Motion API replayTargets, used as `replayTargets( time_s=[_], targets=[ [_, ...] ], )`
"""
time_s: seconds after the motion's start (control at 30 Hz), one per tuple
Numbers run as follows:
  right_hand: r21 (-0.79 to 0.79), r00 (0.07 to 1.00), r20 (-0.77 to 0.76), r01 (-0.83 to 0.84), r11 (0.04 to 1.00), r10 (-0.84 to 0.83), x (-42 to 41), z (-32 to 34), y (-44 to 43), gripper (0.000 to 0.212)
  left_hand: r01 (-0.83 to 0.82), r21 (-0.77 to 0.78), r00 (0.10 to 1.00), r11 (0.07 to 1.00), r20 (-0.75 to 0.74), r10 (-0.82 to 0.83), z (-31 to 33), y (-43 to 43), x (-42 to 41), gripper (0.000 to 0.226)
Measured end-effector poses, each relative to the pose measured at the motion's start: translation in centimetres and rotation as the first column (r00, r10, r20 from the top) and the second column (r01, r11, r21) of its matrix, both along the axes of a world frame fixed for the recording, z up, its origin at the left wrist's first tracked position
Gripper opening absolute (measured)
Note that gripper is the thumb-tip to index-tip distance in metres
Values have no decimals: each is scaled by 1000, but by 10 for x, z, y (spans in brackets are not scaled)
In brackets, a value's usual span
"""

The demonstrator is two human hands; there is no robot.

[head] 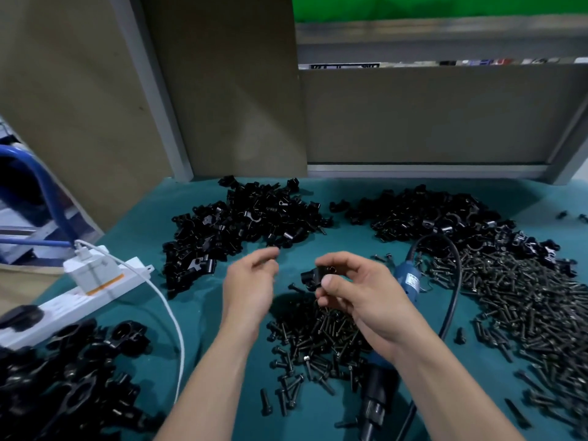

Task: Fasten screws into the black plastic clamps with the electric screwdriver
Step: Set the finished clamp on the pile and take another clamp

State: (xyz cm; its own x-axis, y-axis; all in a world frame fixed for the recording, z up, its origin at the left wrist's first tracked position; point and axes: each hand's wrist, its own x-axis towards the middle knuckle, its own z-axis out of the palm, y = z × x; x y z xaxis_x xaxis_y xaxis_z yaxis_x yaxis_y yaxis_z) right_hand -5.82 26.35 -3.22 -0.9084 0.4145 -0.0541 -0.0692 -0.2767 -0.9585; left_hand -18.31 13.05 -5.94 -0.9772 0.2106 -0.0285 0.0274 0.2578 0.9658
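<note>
Right hand (353, 291) is pinching one clamp (313, 276) just left of the screwdriver (409, 281), which is lying idle. Left hand (251, 281) is hovering loosely curled, seemingly empty. Loose screws (315, 338) and clamp heaps (241, 224) are lying left of the screwdriver; most fastening appears outstanding.

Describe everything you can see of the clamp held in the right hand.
The clamp is a small, glossy black plastic piece with a rounded lug jutting left. The right hand pinches it between thumb and fingers above the screws. The hand hides its right part; whether a screw is in it cannot be told.
</note>
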Motion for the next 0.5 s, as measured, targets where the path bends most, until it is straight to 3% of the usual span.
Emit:
replayTargets(
  time_s=[0.07, 0.17, 0.27, 0.5],
  targets=[
    [-67, 1000, -16, -24, 997, 23, 0, 0, 4, 25, -44, -299, 979, 953, -203, -18, -1, 13, -14, 35],
    [-126, 998, -35, -52, 991, 48, 1, 0, 10, 29, -29, -605, 968, 795, -216, -129, 3, 33, -34, 52],
    [-203, 996, -45, -80, 976, 72, 3, 0, 14, 29, -105, -615, 962, 782, -263, -77, 0, 37, -52, 34],
    [-163, 994, -38, -104, 981, 99, 7, 5, 15, 40, -49, -745, 969, 665, -197, -149, 8, 30, -63, 38]
  ],
)
